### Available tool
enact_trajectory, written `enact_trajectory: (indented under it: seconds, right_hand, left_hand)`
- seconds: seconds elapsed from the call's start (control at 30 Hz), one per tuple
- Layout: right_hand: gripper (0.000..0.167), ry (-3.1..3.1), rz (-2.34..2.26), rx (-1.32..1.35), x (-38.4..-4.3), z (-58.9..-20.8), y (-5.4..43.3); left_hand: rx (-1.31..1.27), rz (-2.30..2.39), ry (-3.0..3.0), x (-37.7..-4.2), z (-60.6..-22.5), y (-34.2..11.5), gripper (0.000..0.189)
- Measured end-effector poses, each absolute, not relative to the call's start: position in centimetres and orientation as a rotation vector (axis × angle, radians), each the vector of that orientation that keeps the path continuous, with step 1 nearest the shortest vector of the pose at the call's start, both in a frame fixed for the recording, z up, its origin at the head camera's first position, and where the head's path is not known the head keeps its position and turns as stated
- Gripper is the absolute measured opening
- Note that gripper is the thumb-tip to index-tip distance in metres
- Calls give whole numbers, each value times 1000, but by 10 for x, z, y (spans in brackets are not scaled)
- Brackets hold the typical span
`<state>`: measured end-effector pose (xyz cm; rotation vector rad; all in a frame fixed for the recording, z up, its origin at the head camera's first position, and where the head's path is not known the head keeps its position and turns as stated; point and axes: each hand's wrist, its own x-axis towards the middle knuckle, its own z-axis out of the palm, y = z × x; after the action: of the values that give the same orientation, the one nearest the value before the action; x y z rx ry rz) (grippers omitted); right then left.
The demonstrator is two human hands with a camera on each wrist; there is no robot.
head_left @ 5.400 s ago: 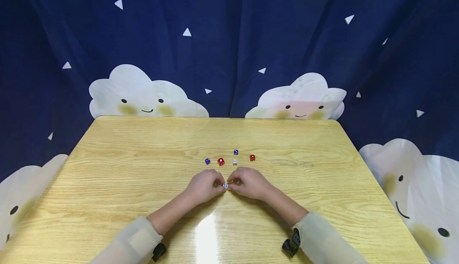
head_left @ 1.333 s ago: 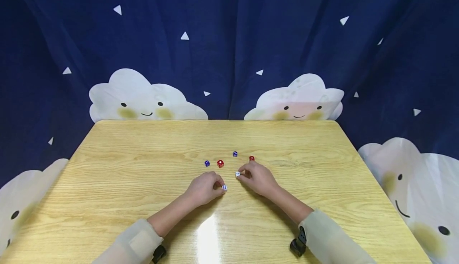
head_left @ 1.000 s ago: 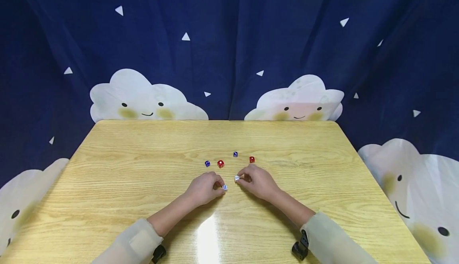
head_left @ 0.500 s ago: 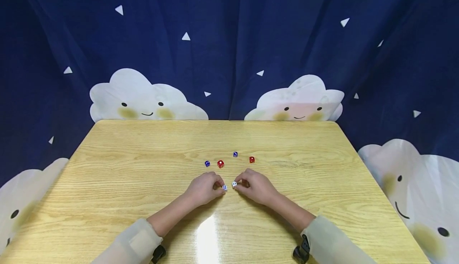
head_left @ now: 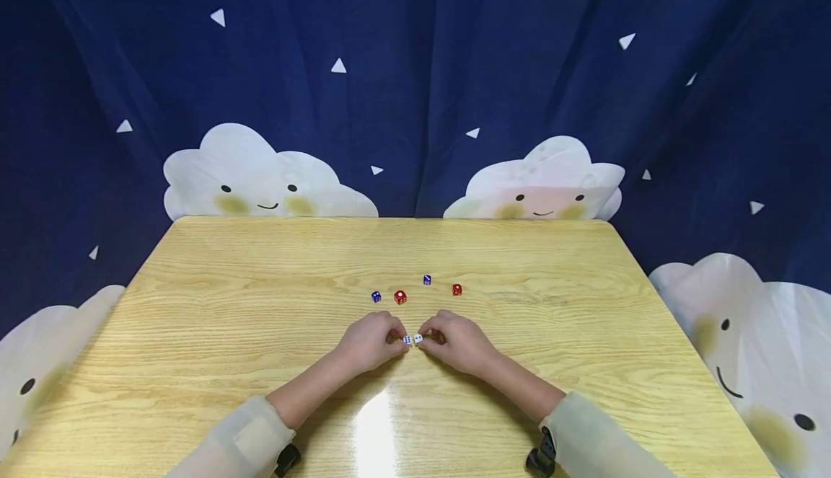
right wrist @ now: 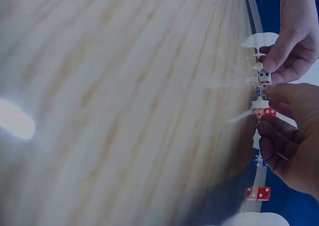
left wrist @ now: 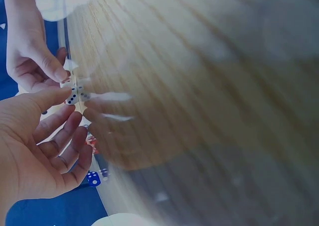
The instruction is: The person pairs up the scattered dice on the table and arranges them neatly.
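In the head view my left hand (head_left: pixel 371 341) pinches a white die (head_left: pixel 407 339) between thumb and index finger, low at the tabletop. Facing it, my right hand (head_left: pixel 462 343) pinches a second white die (head_left: pixel 418 338). The two dice stand side by side with at most a sliver between them; whether they touch I cannot tell. In the left wrist view the thumb presses the near side of the left die (left wrist: pixel 72 97), the other fingers loosely bent. The right wrist view shows the right thumb against its own die (right wrist: pixel 265 92), partly covering it.
Beyond the hands, a blue die (head_left: pixel 376 296), a large red die (head_left: pixel 400 297), another blue die (head_left: pixel 426 280) and a smaller red die (head_left: pixel 457 290) lie loose on the wooden table (head_left: pixel 260 262). A dark blue curtain (head_left: pixel 402 89) hangs behind the table's far edge.
My right hand left the left hand's die, took the white die from among the loose ones and brought it nearer and leftward beside that die. My left hand has stayed in place.
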<state>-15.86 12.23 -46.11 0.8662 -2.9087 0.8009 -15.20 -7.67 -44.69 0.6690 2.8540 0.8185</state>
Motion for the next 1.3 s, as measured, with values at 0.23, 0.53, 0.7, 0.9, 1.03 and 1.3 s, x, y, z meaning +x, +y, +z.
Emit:
enact_trajectory:
  seconds: [0.23, 0.53, 0.7, 0.9, 1.03, 1.3]
  right_hand:
    - [15, -2893, 806, 863, -159, -463, 121]
    - [15, -2881, 830, 867, -159, -463, 119]
    - [15, -2882, 824, 868, -160, -464, 119]
    - [15, -2891, 824, 854, -160, -464, 118]
    - [15, -2900, 831, 849, -161, -464, 117]
    - [18, -2924, 831, 834, -161, -465, 117]
  left_hand:
    - [661, 823, 2851, -153, -448, -76, 13]
    - [656, 815, 2857, -154, -449, -76, 13]
    - [646, 835, 2842, -154, -447, -77, 15]
    - [625, 864, 2831, -155, -445, -82, 16]
    - [577, 886, 2841, -158, -443, -89, 16]
    - [415, 923, 2873, -165, -441, -103, 16]
